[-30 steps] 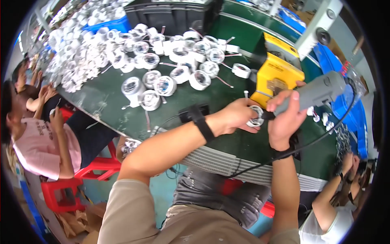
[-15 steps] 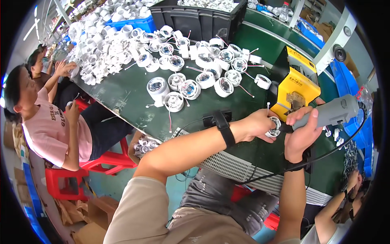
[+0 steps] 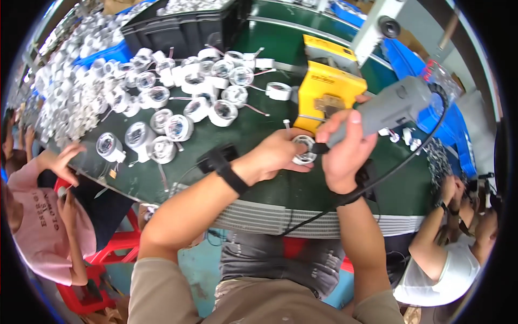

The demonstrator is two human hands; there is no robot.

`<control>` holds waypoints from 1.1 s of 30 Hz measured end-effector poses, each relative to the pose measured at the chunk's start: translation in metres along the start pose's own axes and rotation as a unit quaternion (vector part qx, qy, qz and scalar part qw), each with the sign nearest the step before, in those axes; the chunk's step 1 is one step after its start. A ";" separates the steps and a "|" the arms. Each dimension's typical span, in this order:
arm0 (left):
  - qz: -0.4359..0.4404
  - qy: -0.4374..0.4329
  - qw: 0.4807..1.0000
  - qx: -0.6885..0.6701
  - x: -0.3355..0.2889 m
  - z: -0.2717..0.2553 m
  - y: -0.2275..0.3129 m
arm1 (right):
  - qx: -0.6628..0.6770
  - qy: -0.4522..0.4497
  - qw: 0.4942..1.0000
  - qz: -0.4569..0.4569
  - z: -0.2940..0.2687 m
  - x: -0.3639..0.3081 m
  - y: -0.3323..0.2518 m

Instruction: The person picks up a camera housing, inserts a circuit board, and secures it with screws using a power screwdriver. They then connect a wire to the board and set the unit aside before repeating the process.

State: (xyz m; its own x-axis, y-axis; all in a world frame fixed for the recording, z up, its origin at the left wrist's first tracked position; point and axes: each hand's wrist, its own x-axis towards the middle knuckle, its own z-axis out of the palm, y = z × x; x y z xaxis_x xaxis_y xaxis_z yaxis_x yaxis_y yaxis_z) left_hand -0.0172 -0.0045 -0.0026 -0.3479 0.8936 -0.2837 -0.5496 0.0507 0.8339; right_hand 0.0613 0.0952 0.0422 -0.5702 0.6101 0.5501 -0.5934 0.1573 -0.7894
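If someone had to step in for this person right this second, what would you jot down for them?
Left hand: holds a small white round lamp housing steady on the green table.
Right hand: grips a grey powered screwdriver, its tip at the housing; its black cord runs off to the right.
Nearby: a yellow box just behind the hands, and many similar white housings spread over the table to the left.
Done: the housing is in position under the tool.
Left: I cannot tell whether the screw is fully in. Judging by the pile, more pieces probably wait.
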 end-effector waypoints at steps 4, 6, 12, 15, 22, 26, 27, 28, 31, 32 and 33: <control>-0.016 -0.008 1.000 0.012 0.002 0.008 0.005 | -0.018 -0.004 1.000 -0.004 -0.007 0.002 -0.004; -0.020 -0.003 1.000 0.019 0.002 0.009 0.006 | -0.023 -0.007 1.000 -0.005 -0.007 0.002 -0.005; 0.009 0.014 1.000 -0.015 0.001 0.005 -0.002 | 0.013 0.003 1.000 0.020 0.002 0.000 -0.002; 0.005 -0.021 1.000 -0.003 0.010 0.006 -0.004 | -0.047 0.009 0.999 -0.002 0.002 -0.002 -0.003; 0.005 0.007 1.000 0.022 0.004 0.008 0.000 | 0.005 0.015 0.999 0.029 0.006 -0.003 -0.006; 0.007 -0.001 1.000 0.030 0.005 0.008 0.000 | 0.024 0.017 0.999 0.031 0.001 -0.004 -0.008; 0.008 -0.006 0.999 0.033 0.007 0.009 -0.001 | 0.021 0.019 0.999 0.031 0.000 -0.004 -0.006; 0.006 -0.012 0.999 0.034 0.007 0.008 0.000 | 0.038 0.012 0.999 0.030 0.000 -0.003 -0.005; 0.029 -0.039 0.999 -0.007 0.011 0.008 -0.005 | -0.020 0.007 1.000 -0.008 -0.006 0.000 -0.010; 0.018 -0.024 1.000 0.001 0.006 0.003 -0.003 | 0.017 0.014 1.000 0.001 0.002 0.000 -0.011; 0.011 -0.013 1.000 0.004 0.004 0.000 -0.002 | 0.015 -0.018 1.000 0.000 -0.003 0.000 -0.002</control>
State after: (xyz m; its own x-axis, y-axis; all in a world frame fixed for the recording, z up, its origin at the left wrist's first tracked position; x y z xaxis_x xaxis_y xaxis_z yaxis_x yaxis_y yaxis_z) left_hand -0.0175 -0.0013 -0.0049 -0.3397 0.9059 -0.2527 -0.5359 0.0343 0.8436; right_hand 0.0641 0.0979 0.0431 -0.5905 0.5812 0.5598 -0.6099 0.1328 -0.7813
